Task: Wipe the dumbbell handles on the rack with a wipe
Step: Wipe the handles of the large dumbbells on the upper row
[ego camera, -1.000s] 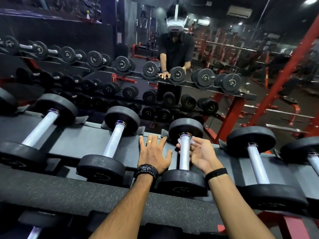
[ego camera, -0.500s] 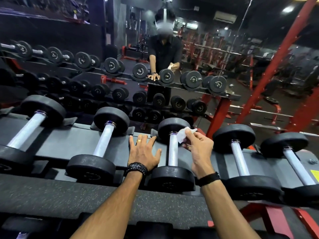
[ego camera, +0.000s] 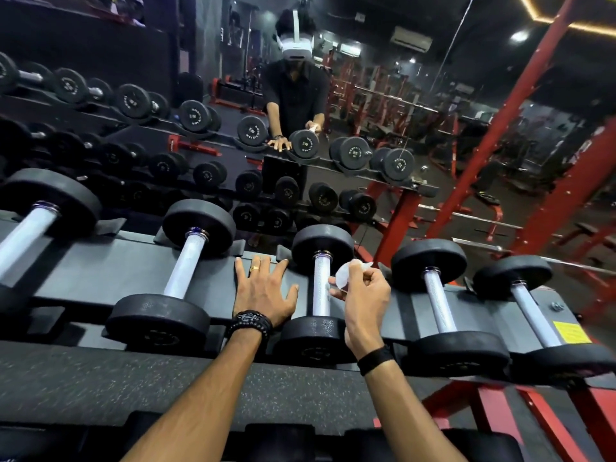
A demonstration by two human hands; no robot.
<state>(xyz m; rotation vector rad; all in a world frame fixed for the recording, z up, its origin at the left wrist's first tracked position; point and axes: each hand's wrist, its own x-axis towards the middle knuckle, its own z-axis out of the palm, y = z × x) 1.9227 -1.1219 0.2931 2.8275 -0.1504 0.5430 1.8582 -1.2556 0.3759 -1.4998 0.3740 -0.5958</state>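
right hand pinching wipe, now lifted off middle handle | left hand flat on rack, fingers spread | next handle probably due

Matt black rubbery dumbbell heads, shiny knurled metal handle, thin white wipe.

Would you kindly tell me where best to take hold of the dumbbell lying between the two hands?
Probably the bare knurled handle, taken from above: the dumbbell lies flat on the rack, both heads too broad to grip. The right hand, pinching the wipe, is nearest.
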